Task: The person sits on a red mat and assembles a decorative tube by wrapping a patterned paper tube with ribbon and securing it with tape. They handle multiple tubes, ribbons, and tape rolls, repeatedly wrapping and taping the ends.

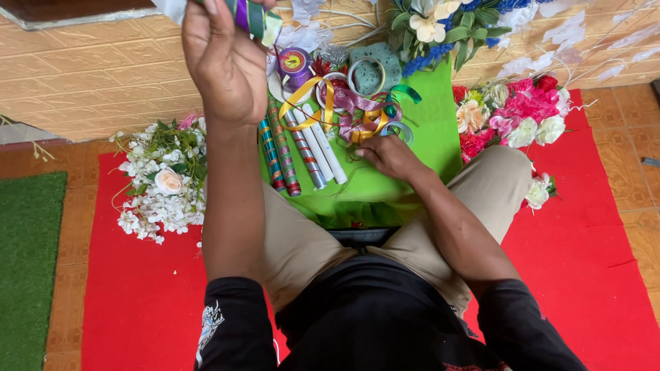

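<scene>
Striped purple-green ribbon bundle (251,17) raised, gripped in my left hand (223,62). My right hand (388,156), fingers loose and empty, rests at the tangled ribbons (361,113) below. Risk: pulling there could drag the foil rolls (299,154) beside it.

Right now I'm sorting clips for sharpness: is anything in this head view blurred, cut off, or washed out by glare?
Head view: even daylight, no glare and only soft shadows; the raised left hand looms large near the lens, and its ribbon-wrapped bundle is cut by the top edge; the right hand and ribbons on the green cloth look sharp; white branches at the top right look slightly soft.
</scene>
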